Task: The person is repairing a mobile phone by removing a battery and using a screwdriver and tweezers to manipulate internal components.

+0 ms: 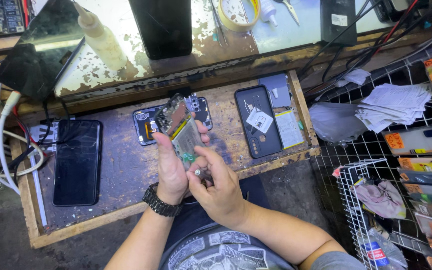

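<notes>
Wooden tray-top bench point(126, 165) fills most of my view, pulled out over my lap so everything sits within reach. Behind it the worn, paint-flaked shelf point(176, 55) carries a glue bottle point(101, 37) and a roll of tape point(238, 12), parked out of the way. Off to the left lies a black phone point(77, 161), flat and face-up, cables point(1, 145) trailing past it. On the right side of the bench sits a dark back cover point(257, 122) with a small card on it, and just behind my hands another opened phone body point(146, 125) lies flat.

Now the centre: my left hand point(168, 165), watch point(160, 201) on the wrist, is wrapped around the opened phone point(182, 127), tilting it up off the bench, I'd say so the insides face me. My right hand point(216, 187) is curled tight against its lower edge, fingers pinched narrow on something small and pale there; what exactly, I can't make out.
</notes>
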